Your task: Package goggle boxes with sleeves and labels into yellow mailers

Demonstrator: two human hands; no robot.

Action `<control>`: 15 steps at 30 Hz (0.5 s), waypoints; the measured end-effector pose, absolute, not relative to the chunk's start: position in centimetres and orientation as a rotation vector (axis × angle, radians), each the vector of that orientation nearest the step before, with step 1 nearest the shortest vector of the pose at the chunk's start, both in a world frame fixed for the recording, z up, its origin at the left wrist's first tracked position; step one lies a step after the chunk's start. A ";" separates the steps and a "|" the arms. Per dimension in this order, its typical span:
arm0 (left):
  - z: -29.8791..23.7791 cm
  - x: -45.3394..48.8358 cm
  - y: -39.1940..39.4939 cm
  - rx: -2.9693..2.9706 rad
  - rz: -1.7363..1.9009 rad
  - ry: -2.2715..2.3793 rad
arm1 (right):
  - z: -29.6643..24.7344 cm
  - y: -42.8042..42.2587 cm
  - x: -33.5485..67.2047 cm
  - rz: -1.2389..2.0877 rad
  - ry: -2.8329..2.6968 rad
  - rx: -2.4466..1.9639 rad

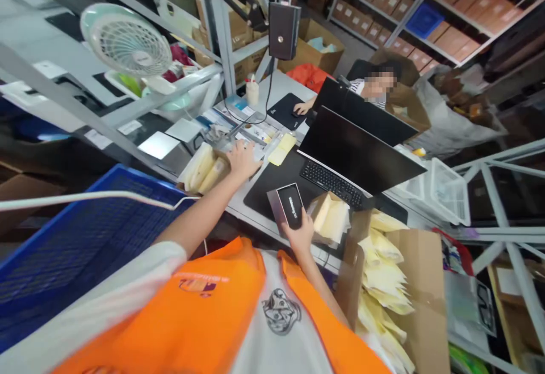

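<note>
My right hand [301, 234] grips a small black box [290, 205] with white lettering, held over the dark desk mat [272, 184] in front of the keyboard [331, 183]. My left hand [242, 158] reaches forward to the left and rests with curled fingers on a stack of yellow padded envelopes [203, 168] at the desk's left edge. What its fingertips touch is partly hidden. More yellow envelopes [331, 219] lie just right of the box.
A dark monitor [358, 152] stands behind the keyboard. A cardboard box [419, 300] of yellow envelopes sits at the right, a blue crate [85, 232] at the left. A white fan [126, 40] hangs on the metal frame. Another person sits across the desk, hand on a mouse [301, 107].
</note>
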State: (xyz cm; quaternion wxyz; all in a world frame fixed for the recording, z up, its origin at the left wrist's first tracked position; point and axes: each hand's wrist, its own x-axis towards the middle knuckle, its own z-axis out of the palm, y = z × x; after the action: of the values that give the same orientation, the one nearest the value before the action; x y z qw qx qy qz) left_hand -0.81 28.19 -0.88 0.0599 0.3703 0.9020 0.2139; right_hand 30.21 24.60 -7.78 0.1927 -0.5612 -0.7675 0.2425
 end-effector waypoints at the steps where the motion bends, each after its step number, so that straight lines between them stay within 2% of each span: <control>1: -2.1 -1.2 28.9 1.096 0.600 2.727 | -8.9 25.6 28.7 0.648 -2.178 -1.626; 6: -5.8 -3.1 30.3 1.035 0.403 2.661 | -12.9 30.5 23.8 0.523 -2.193 -1.843; 10: -5.8 -2.7 30.5 1.082 0.365 2.612 | -15.1 33.1 21.4 0.507 -2.035 -1.985; 12: -4.7 -1.3 29.9 1.123 0.488 2.584 | -16.0 33.6 20.7 0.518 -1.967 -2.040; 15: -1.9 1.9 26.2 1.206 0.897 2.355 | -17.4 33.5 20.5 0.537 -1.955 -2.058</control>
State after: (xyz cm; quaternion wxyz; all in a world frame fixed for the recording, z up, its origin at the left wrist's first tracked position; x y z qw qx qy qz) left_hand 1.90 26.22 -1.93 0.1731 0.4252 0.8301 0.3163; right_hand 20.53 33.46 -17.38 0.1261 -0.7066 -0.6714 0.1843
